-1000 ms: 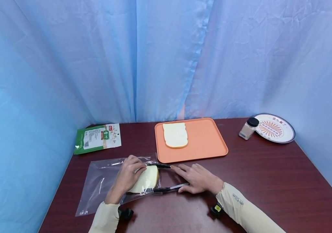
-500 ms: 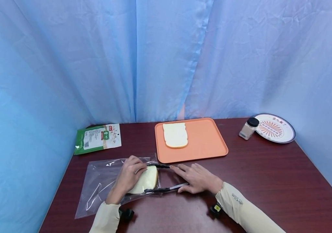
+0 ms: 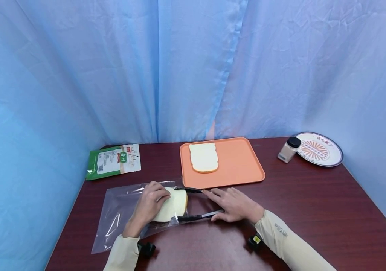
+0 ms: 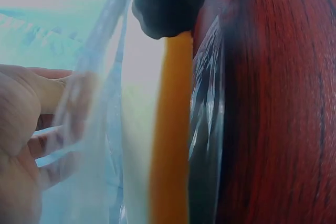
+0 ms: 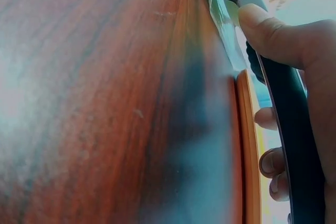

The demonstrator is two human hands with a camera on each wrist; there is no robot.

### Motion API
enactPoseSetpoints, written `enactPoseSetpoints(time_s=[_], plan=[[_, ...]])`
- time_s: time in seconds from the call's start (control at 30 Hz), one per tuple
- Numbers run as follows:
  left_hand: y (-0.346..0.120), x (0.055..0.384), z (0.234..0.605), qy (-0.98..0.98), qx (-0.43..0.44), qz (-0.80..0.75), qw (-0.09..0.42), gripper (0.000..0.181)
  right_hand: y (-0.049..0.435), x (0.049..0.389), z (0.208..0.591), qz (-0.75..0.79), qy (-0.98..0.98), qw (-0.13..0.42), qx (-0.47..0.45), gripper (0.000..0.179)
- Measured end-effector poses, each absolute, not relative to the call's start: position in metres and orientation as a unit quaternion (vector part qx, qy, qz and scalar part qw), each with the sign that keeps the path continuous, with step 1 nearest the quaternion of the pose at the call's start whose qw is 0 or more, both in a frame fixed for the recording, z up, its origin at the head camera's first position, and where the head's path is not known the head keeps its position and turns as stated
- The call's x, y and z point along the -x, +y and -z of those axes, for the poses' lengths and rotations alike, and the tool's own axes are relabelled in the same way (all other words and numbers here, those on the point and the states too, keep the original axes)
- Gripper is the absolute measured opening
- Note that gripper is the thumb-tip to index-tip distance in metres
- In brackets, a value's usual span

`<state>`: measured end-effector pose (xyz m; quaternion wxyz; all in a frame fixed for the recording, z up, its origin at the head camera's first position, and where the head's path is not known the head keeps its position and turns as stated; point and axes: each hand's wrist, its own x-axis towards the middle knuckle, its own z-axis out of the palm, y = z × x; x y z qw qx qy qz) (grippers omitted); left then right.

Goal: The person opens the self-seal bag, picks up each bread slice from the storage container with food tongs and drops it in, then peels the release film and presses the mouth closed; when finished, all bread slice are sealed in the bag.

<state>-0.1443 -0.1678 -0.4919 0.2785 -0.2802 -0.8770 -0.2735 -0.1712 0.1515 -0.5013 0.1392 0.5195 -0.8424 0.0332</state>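
My left hand [image 3: 150,202] pinches the upper layer of a clear plastic bag [image 3: 122,210] near its mouth, on the table's left side. A bread slice [image 3: 175,207] lies in the bag's mouth, partly hidden by that hand. My right hand [image 3: 234,205] holds a pair of tongs [image 3: 191,218], whose spread black-tipped arms reach along the slice's near and far sides. In the left wrist view a dark scalloped tip [image 4: 170,3] meets the bread's brown crust [image 4: 173,129], with plastic on either side. The right wrist view shows my thumb and fingers around the tongs' dark handle [image 5: 294,150].
Just beyond the hands an orange tray [image 3: 240,162] bears a second bread slice [image 3: 204,157]. A green-and-white packet [image 3: 113,161] lies at the back left. At the back right, a black-lidded jar [image 3: 288,149] leans by a patterned plate [image 3: 319,149].
After a slight shift left, my right hand and the tongs have moved a little right and away from me. The bread slice has slid slightly the same way. My left hand stays in place.
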Motion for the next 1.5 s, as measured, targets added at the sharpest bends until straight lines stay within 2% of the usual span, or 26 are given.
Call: enactPoseSetpoints(time_s=[0.53, 0.97, 1.2, 1.5], plan=[[-0.164, 0.147, 0.495, -0.853, 0.306, 0.291, 0.307, 0.017, 0.144, 0.172, 0.504, -0.030, -0.837, 0.149, -0.526, 0.086], [-0.172, 0.146, 0.495, -0.881, 0.259, 0.286, 0.272, 0.015, 0.150, 0.169, 0.510, -0.034, -0.848, 0.126, -0.514, 0.086], [-0.168, 0.149, 0.500, -0.856, 0.299, 0.299, 0.298, 0.015, 0.145, 0.171, 0.511, -0.045, -0.843, 0.134, -0.519, 0.086], [-0.160, 0.147, 0.499, -0.852, 0.306, 0.290, 0.310, 0.016, 0.142, 0.170, 0.513, -0.031, -0.853, 0.112, -0.509, 0.086]])
